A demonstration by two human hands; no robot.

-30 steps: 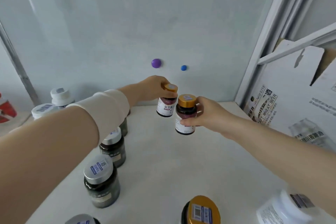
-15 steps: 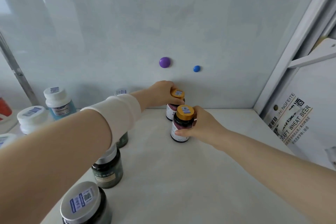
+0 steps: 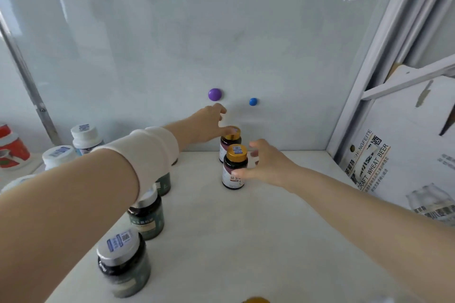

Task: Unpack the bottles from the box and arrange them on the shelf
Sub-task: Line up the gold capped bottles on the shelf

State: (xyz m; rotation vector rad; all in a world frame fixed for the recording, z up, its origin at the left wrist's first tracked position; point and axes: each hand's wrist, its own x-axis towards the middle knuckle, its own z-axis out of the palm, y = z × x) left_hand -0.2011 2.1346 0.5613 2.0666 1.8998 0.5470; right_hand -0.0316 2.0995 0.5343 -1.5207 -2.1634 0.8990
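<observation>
Two dark red bottles with gold caps stand upright on the white shelf (image 3: 258, 233), one behind the other near the back wall. My left hand (image 3: 208, 125) hovers over the rear bottle (image 3: 227, 144) with fingers spread, fingertips just at its cap. Beside the front bottle (image 3: 234, 170), on its right, my right hand (image 3: 267, 165) has its fingers spread; only the thumb seems to touch the label. Neither hand grips anything.
A row of dark bottles with silver caps (image 3: 123, 261) runs along the shelf's left side, with white bottles (image 3: 85, 134) further back. A cardboard beer box (image 3: 394, 155) stands right of the shelf frame. Purple (image 3: 214, 94) and blue (image 3: 253, 101) magnets stick on the back wall.
Both hands set their bottles down on the shelf and have opened, letting go; the left hand has lifted a little above the rear bottle's cap.
</observation>
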